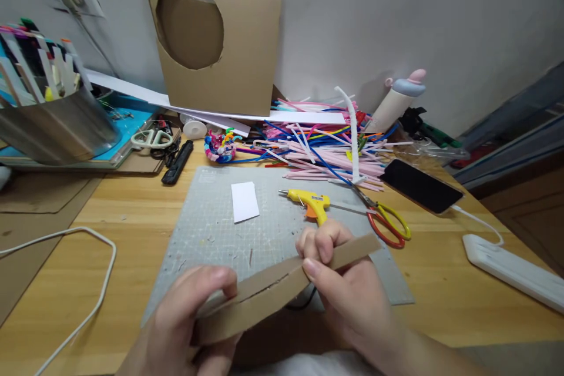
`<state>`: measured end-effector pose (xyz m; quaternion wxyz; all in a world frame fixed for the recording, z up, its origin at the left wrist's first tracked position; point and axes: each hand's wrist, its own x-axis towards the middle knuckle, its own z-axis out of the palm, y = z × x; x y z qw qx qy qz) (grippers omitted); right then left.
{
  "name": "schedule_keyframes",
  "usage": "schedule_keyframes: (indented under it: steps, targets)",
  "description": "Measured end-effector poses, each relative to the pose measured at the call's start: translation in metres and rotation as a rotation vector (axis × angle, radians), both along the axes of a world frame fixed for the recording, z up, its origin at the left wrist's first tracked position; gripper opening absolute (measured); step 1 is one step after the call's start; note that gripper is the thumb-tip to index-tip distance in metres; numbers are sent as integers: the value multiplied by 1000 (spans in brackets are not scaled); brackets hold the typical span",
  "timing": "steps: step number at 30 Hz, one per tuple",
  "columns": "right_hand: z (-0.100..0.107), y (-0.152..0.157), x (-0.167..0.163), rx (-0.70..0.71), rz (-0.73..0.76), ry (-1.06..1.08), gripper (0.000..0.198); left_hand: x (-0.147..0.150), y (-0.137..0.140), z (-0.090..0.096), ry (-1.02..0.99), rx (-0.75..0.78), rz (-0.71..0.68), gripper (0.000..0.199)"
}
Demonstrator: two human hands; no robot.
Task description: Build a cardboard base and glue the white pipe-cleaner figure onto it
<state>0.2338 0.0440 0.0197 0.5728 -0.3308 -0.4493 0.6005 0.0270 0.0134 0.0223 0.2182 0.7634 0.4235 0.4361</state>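
Observation:
Both hands grip a long, narrow piece of brown cardboard (273,295), tilted up toward the right over the near edge of the grey cutting mat (215,247). A dark slit or seam runs along its upper edge. My left hand (185,311) is closed round the lower left end, index finger on top. My right hand (343,276) pinches it farther right, thumb on the near face, fingers curled over. Just beyond the right hand lies a yellow glue gun (315,198), its handle partly hidden. A small white paper piece (245,202) rests on the mat.
Behind the mat lie many pipe cleaners (317,158) and a cardboard panel (247,47) with a round hole. Red-and-yellow-handled scissors (388,226), a phone (420,186) and a power strip (511,267) sit right. A metal pen holder (66,123) and white cable (110,258) are left.

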Motion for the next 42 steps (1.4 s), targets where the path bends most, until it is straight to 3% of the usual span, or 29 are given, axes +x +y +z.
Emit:
schedule_keyframes:
  steps: [3,10,17,22,26,29,35,42]
  targets:
    - [2,-6,-5,-1,1,6,19,5,4,12,86,-89,117,45]
    - [6,-11,-8,-9,-58,-68,19,17,12,30,221,-9,111,22]
    - [11,-10,-11,1,-111,-92,21,19,13,28,257,27,119,20]
    - [18,-10,-6,85,-183,-204,23,17,13,29,284,48,111,20]
    - [26,-11,3,62,-46,-309,12,18,14,28,284,41,130,19]
    - [33,-10,2,18,47,-318,16,19,14,29,286,33,144,19]
    - [38,-9,-9,-9,20,-401,26,21,14,29,291,52,149,18]
    - [42,-10,-9,78,-37,-519,30,21,15,28,298,69,133,16]
